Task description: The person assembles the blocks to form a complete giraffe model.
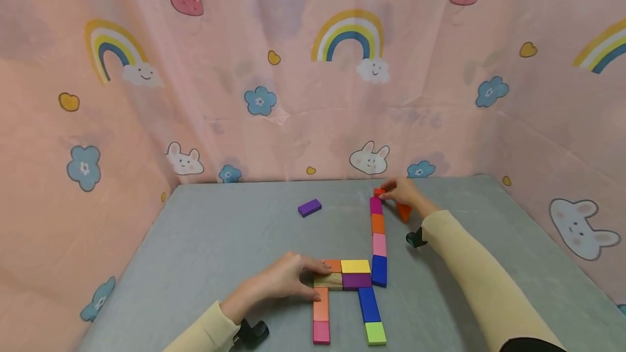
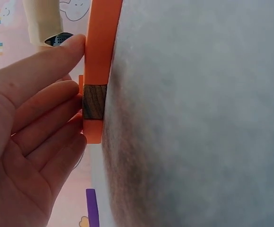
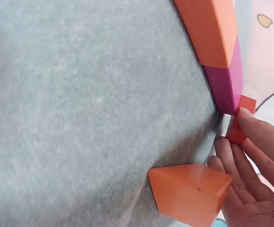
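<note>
At the far end of a column of blocks, my right hand (image 1: 405, 191) pinches a small red block (image 3: 246, 104) between thumb and fingers. The red block is right at the end of the magenta block (image 1: 376, 206). Below that run an orange block (image 1: 378, 224), a pink block (image 1: 379, 244) and a blue block (image 1: 379, 270). My left hand (image 1: 283, 277) rests its fingertips by the wood-grain block (image 2: 94, 101) and its thumb on the light orange block (image 1: 320, 308), fingers fairly straight. A yellow block (image 1: 355, 266) and a purple block (image 1: 356, 281) lie beside these.
A loose orange wedge-like block (image 3: 189, 194) stands beside my right hand. Alone on the grey cloth (image 1: 235, 227) lies a violet block (image 1: 310, 207). Nearest me are a pink block (image 1: 321, 332), a second blue block (image 1: 369, 305) and a lime block (image 1: 375, 333).
</note>
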Tool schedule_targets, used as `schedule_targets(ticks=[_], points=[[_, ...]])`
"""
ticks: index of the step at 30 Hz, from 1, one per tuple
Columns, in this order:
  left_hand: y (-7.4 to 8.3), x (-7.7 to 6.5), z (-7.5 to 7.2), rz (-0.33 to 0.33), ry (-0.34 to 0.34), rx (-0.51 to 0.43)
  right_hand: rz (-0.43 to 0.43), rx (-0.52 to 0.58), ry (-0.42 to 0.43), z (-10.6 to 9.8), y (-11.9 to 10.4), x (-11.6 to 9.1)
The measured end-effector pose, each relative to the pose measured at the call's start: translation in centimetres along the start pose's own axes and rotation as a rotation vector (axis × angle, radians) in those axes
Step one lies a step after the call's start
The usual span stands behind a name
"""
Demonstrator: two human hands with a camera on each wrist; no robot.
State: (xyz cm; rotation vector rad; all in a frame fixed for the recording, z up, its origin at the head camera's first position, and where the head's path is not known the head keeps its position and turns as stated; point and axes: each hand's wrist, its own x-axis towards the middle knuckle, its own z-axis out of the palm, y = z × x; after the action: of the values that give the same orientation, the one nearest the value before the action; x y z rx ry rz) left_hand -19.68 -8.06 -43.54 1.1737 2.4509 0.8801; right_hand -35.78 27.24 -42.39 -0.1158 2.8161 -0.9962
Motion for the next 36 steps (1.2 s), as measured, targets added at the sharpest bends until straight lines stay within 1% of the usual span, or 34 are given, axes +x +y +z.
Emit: schedule_targets(ticks=[5, 12, 18, 28, 30, 33, 36], points=[[0.1, 0.1, 0.0, 0.012, 0.001, -0.001, -0.004, 0.011, -0.001, -0.1, 0.0, -0.1], [0.0, 0.3, -0.1, 0.012, 0.003, -0.003, -0.053, 0.001, 0.010, -0.2, -0.1, -0.2], [0.0, 0.3, -0.1, 0.021, 0.007, 0.021, -0.059, 0.008, 0.013, -0.2, 0.0, -0.4], [0.1, 0.2, -0.3, 0.003, -0.003, 0.014, -0.084, -0.007, 0.007, -0.2, 0.2, -0.3], [0.1, 0.2, -0.3, 0.009, -0.003, 0.018, -0.088, -0.006, 0.009, -0.2, 0.3, -0.3], [0.1, 0.2, -0.2, 0.018, -0.003, 0.017, -0.101, -0.007, 0.035, 0.0, 0.5, -0.4], [0.0, 0.1, 0.0, 0.026, -0.003, 0.017, -0.106, 0.006, 0.106, 0.3, 0.7, -1.1]])
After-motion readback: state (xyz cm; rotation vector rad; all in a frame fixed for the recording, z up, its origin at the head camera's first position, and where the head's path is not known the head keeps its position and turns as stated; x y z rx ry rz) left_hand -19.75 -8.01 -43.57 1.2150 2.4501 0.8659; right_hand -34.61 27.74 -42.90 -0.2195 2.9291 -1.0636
